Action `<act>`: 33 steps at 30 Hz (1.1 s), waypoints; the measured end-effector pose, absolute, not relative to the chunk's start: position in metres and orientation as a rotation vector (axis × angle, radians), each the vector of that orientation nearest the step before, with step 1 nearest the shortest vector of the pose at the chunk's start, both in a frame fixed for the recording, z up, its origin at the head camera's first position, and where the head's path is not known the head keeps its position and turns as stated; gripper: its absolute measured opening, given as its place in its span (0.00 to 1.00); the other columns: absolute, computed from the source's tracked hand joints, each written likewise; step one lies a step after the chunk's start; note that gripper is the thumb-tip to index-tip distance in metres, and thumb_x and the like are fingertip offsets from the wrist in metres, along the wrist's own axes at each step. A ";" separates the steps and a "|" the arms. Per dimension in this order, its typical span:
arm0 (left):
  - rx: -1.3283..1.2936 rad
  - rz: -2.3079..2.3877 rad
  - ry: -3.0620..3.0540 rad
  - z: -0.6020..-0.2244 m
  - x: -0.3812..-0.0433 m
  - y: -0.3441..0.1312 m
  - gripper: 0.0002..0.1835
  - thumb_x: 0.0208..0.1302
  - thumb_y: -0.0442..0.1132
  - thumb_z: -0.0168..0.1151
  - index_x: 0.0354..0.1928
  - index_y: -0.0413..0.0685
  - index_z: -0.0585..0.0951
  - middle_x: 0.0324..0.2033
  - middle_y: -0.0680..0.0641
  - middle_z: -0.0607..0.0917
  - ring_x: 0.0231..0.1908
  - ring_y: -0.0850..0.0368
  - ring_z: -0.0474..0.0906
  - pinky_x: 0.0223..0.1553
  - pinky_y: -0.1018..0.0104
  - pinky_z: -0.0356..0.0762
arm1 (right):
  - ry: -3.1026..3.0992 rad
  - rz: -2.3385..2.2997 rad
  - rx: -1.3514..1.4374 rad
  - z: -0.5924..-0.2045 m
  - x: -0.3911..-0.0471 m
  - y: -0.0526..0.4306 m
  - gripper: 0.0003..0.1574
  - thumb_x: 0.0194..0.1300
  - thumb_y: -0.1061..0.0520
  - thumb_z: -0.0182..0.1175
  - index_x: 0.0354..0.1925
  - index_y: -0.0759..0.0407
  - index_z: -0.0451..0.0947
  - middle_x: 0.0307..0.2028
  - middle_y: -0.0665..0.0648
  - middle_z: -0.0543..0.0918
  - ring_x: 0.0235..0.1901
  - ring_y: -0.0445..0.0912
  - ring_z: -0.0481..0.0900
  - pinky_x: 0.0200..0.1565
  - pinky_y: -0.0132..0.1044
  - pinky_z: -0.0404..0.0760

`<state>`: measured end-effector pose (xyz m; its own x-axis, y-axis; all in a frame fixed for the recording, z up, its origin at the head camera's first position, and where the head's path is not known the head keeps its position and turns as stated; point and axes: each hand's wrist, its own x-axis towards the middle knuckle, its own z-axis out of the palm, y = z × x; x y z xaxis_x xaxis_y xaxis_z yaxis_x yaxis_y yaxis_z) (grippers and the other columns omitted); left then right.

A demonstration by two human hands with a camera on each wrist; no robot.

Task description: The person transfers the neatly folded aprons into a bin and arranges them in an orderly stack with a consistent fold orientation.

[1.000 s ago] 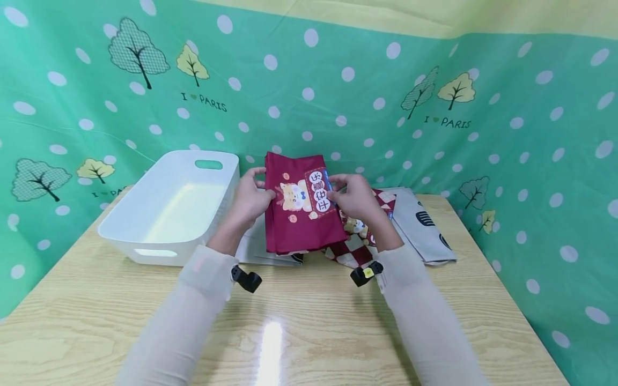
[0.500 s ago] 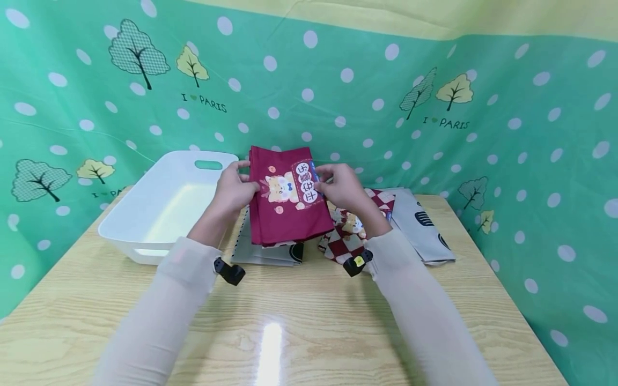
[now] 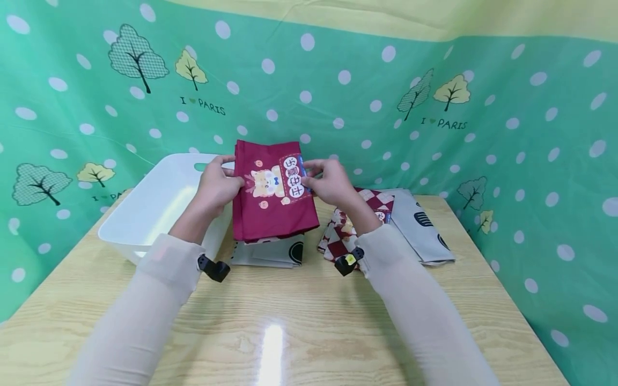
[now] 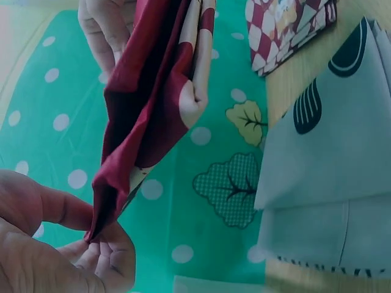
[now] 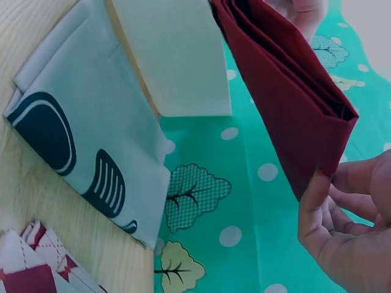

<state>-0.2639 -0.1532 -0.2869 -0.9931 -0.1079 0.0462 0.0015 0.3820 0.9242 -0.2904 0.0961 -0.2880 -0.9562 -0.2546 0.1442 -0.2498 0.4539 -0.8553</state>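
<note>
A folded dark red cloth (image 3: 270, 220) with a cartoon animal print and white lettering hangs tilted above the table. My left hand (image 3: 216, 185) pinches its left edge between thumb and fingers; my right hand (image 3: 333, 182) pinches the opposite edge. In the left wrist view, the thumb and fingertips of the left hand (image 4: 43, 238) meet on a corner of the cloth (image 4: 143, 116), whose layered folds and checked inner side show. In the right wrist view, the right hand (image 5: 354, 220) grips a lower corner of the cloth (image 5: 293, 104).
A white plastic bin (image 3: 154, 206) stands at the left, partly behind the left hand. Below the red cloth lies a folded grey cloth (image 3: 265, 253). Right of it are a folded red-and-white checked cloth (image 3: 340, 241) and another grey cloth (image 3: 420, 228). A green dotted curtain (image 3: 309, 69) hangs behind.
Both hands have carried the red cloth left and slightly upward, toward the white bin. More of the grey cloth beneath it and of the checked cloth now shows.
</note>
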 end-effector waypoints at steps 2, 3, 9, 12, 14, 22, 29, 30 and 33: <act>0.093 -1.662 -2.537 -0.285 -0.264 -0.156 0.35 0.73 0.30 0.54 0.78 0.40 0.55 0.55 0.34 0.73 0.52 0.41 0.79 0.54 0.49 0.83 | 2.642 -1.619 -0.453 -0.289 -0.291 0.093 0.26 0.73 0.61 0.62 0.67 0.61 0.76 0.44 0.60 0.81 0.40 0.50 0.83 0.42 0.43 0.87; 0.097 -1.647 -2.543 -0.284 -0.264 -0.157 0.35 0.72 0.30 0.54 0.78 0.40 0.55 0.54 0.34 0.73 0.51 0.41 0.79 0.53 0.49 0.83 | 2.629 -1.637 -0.446 -0.289 -0.291 0.091 0.26 0.73 0.61 0.62 0.67 0.61 0.76 0.44 0.60 0.81 0.40 0.50 0.83 0.42 0.43 0.87; 0.121 -1.543 -2.586 -0.280 -0.265 -0.165 0.38 0.69 0.30 0.58 0.78 0.39 0.55 0.55 0.32 0.74 0.52 0.38 0.80 0.52 0.46 0.83 | 2.557 -1.731 -0.431 -0.290 -0.291 0.080 0.27 0.73 0.62 0.62 0.68 0.61 0.75 0.44 0.60 0.79 0.41 0.51 0.84 0.41 0.40 0.88; 0.131 -1.517 -2.598 -0.279 -0.265 -0.168 0.39 0.68 0.29 0.59 0.78 0.38 0.55 0.55 0.31 0.74 0.52 0.37 0.80 0.52 0.45 0.83 | 2.552 -1.744 -0.422 -0.290 -0.291 0.074 0.27 0.73 0.62 0.61 0.68 0.61 0.75 0.45 0.59 0.79 0.41 0.50 0.83 0.39 0.38 0.88; 0.132 -1.506 -2.599 -0.278 -0.266 -0.171 0.39 0.68 0.29 0.59 0.78 0.38 0.55 0.55 0.31 0.75 0.52 0.36 0.80 0.51 0.45 0.83 | 2.551 -1.753 -0.424 -0.290 -0.291 0.071 0.27 0.73 0.62 0.61 0.69 0.61 0.74 0.45 0.59 0.79 0.41 0.50 0.83 0.39 0.37 0.87; 0.107 -1.443 -2.630 -0.278 -0.267 -0.181 0.38 0.70 0.29 0.57 0.78 0.37 0.53 0.55 0.29 0.74 0.51 0.34 0.80 0.51 0.43 0.83 | 2.473 -1.848 -0.400 -0.292 -0.293 0.059 0.26 0.73 0.64 0.61 0.67 0.62 0.75 0.45 0.60 0.79 0.42 0.50 0.84 0.40 0.36 0.88; 0.094 -1.395 -2.669 -0.279 -0.272 -0.194 0.37 0.70 0.28 0.54 0.78 0.36 0.53 0.56 0.28 0.75 0.51 0.34 0.81 0.50 0.43 0.83 | 2.432 -1.899 -0.364 -0.296 -0.294 0.043 0.26 0.73 0.64 0.61 0.67 0.62 0.76 0.45 0.59 0.78 0.41 0.51 0.84 0.40 0.36 0.88; 0.091 -1.386 -2.675 -0.280 -0.273 -0.197 0.37 0.70 0.28 0.54 0.78 0.36 0.53 0.57 0.28 0.75 0.51 0.33 0.81 0.50 0.43 0.83 | 2.437 -1.898 -0.365 -0.296 -0.294 0.041 0.26 0.73 0.64 0.61 0.67 0.62 0.76 0.44 0.59 0.78 0.41 0.51 0.84 0.39 0.36 0.88; 0.077 -1.353 -2.701 -0.281 -0.275 -0.204 0.37 0.70 0.28 0.54 0.78 0.35 0.52 0.57 0.28 0.75 0.51 0.32 0.81 0.49 0.42 0.83 | 2.437 -1.906 -0.364 -0.296 -0.293 0.033 0.26 0.73 0.63 0.61 0.67 0.61 0.76 0.43 0.59 0.78 0.40 0.50 0.84 0.39 0.35 0.87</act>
